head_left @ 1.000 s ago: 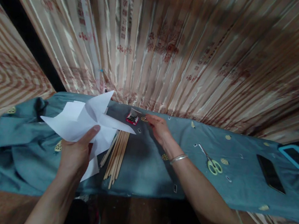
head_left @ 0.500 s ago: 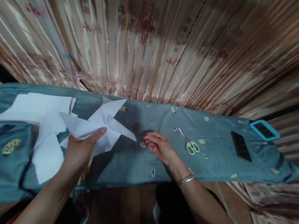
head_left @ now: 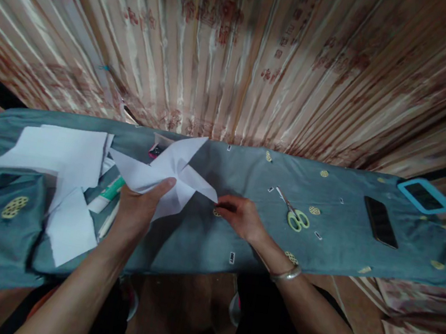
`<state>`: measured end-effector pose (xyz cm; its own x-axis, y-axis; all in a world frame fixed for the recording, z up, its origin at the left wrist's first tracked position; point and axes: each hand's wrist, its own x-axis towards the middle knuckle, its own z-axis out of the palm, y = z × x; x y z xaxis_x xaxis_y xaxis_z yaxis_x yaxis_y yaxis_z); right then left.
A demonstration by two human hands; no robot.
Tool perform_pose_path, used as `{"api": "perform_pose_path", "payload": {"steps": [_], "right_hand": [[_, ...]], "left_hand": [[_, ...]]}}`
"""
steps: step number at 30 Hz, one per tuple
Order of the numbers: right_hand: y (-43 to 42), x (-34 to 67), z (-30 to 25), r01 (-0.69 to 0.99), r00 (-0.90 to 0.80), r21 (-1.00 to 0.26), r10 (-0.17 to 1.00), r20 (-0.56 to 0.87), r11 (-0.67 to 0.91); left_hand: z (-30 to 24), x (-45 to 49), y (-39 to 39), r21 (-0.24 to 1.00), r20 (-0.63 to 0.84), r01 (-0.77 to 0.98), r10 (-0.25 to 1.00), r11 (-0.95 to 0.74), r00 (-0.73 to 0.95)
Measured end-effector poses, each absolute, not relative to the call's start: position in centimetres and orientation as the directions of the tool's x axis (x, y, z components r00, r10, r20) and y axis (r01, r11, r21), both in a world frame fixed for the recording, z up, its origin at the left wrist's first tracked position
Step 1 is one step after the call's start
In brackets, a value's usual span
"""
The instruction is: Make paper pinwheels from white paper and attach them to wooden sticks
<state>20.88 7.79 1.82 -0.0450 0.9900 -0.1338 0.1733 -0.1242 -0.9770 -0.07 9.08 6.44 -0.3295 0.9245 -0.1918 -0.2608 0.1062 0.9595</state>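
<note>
My left hand is closed on a white paper pinwheel, its thumb pressed near the folded centre. At the tip of the pinwheel's right blade, my right hand has its fingers pinched together; whether a small thing is also between them is hidden. Beside the left wrist lie a green and white tube and a slim white stick, partly covered by the hand. Right of my right hand, scissors with light green handles rest on the cloth.
Loose white paper sheets and a torn piece lie at the left. A dark phone and a blue-framed device lie at the right on the grey-green cloth. Pleated curtains hang behind the table.
My right hand's pinched fingers have come to the tip of the pinwheel's right blade, from which they were apart. The pinwheel has shifted slightly right and up, uncovering more of the tube.
</note>
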Motion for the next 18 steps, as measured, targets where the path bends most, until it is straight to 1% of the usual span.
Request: {"api": "perform_pose_path", "payload": {"steps": [1, 2, 3, 7, 10, 13, 15, 18], "right_hand": [[7.2, 21.0, 1.9, 0.275, -0.052, -0.957, 0.993, -0.107, -0.088], [6.6, 21.1, 2.0, 0.34, -0.058, -0.938, 0.994, -0.093, -0.068], [6.1, 21.2, 2.2, 0.37, -0.059, -0.928, 0.995, -0.083, -0.056], [4.9, 22.3, 3.9, 0.337, -0.063, -0.942, 0.997, -0.034, -0.011], [4.7, 23.4, 6.4, 0.28, -0.003, -0.958, 0.998, 0.064, 0.062], [4.2, 23.6, 8.9, 0.256, 0.059, -0.952, 0.981, 0.186, 0.165], [3.6, 22.8, 10.1, 0.286, 0.05, -0.932, 0.968, 0.248, 0.224], [2.5, 21.1, 10.8, 0.442, -0.039, -0.828, 0.93, 0.366, 0.345]], "left_hand": [[6.2, 0.1, 9.0, 0.959, -0.193, -0.258, 0.933, 0.115, -0.303], [5.9, 0.2, 9.0, 0.96, -0.179, -0.257, 0.947, 0.11, -0.266], [5.6, 0.3, 9.0, 0.962, -0.158, -0.258, 0.958, 0.094, -0.24], [5.4, 0.9, 9.0, 0.969, -0.122, -0.237, 0.967, 0.068, -0.223], [6.0, 1.6, 8.9, 0.981, -0.115, -0.179, 0.965, 0.073, -0.236], [6.5, 2.6, 8.4, 0.987, -0.081, -0.153, 0.965, 0.043, -0.251], [6.6, 3.2, 8.0, 0.988, -0.083, -0.147, 0.964, 0.047, -0.251], [6.4, 3.9, 7.5, 0.989, -0.105, -0.125, 0.968, 0.078, -0.228]]}}
